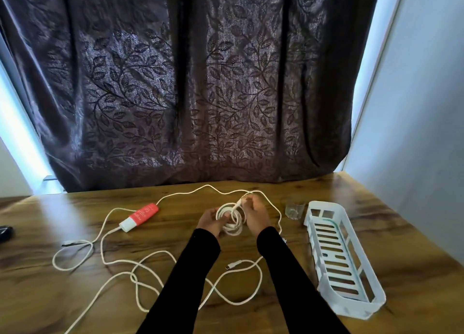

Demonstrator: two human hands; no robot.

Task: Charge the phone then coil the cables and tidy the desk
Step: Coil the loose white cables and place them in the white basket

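Loose cable [155,271] sprawled on the counter [401,233] below my hands; left hand [209,220] gripped the coiled cable [232,219], right hand [254,214] pinched its end.

Over a wooden desk [313,318], a left hand [209,220] grips a small coil of white cable [229,219] while the right hand [256,214] pinches its end. More loose white cable [140,266] sprawls nearby, beside a red-and-white tube [140,216] at left and a white slotted plastic tray [336,258] at right.

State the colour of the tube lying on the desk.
Red tube with a white cap, seen in the head view.
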